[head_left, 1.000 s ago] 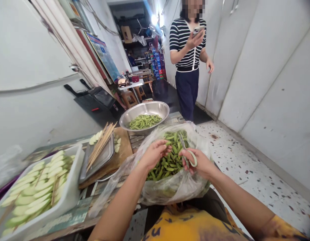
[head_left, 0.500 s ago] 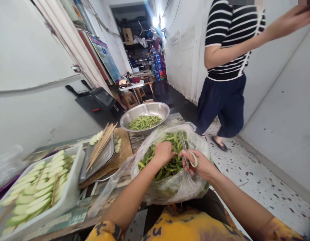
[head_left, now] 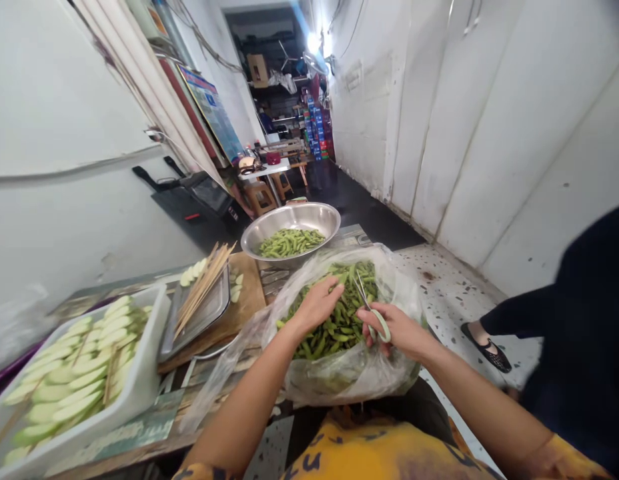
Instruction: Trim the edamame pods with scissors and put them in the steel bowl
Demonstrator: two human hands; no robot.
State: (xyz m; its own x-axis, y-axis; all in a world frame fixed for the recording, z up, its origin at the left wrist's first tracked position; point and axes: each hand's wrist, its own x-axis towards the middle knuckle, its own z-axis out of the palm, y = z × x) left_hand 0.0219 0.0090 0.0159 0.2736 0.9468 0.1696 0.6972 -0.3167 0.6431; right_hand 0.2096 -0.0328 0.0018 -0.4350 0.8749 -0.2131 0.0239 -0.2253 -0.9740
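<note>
A clear plastic bag (head_left: 369, 373) full of green edamame pods (head_left: 334, 327) sits in front of me. My left hand (head_left: 315, 305) rests on the pods inside the bag, fingers curled into the pile; what they grip is hidden. My right hand (head_left: 397, 328) is closed on a pair of scissors (head_left: 370, 310) with pale green handles, blades pointing up over the pods. Behind the bag a steel bowl (head_left: 269, 230) holds trimmed pods (head_left: 288, 242).
A white tub (head_left: 139, 387) of pale green vegetable slices stands at the left. A metal tray (head_left: 214, 313) with wooden skewers (head_left: 202, 287) lies on a cutting board (head_left: 244, 303). A person in dark trousers (head_left: 579, 333) passes close on my right over the speckled floor (head_left: 454, 293).
The person in the striped top walked from the corridor past my right side. My left hand shifted slightly in the pods; the right keeps the scissors.
</note>
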